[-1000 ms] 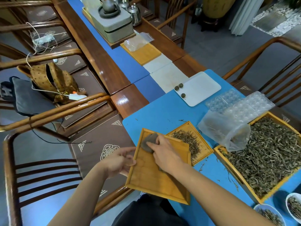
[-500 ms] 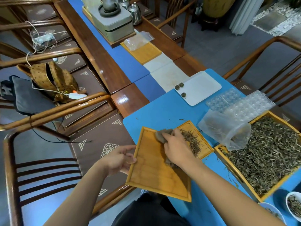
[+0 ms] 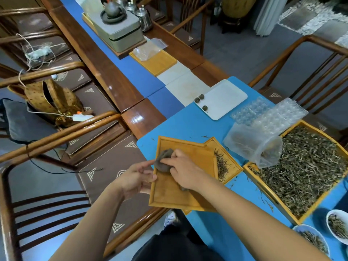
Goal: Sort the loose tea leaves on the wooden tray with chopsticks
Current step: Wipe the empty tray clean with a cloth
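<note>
the left hand grips the nine o'clock edge of an empty wooden tray, seemingly to steady it while the right hand presses a grey cloth onto its floor, fingers curled over it, apparently wiping the tray clean before sorting. the loose tea leaves fill the large tray at three o'clock; a smaller heap sits in the tray partly under the wiped one. no chopsticks are visible on the desk.

Bare wooden tray tilted over blue mat's edge, overlapping smaller tray of loose tea leaves
</note>
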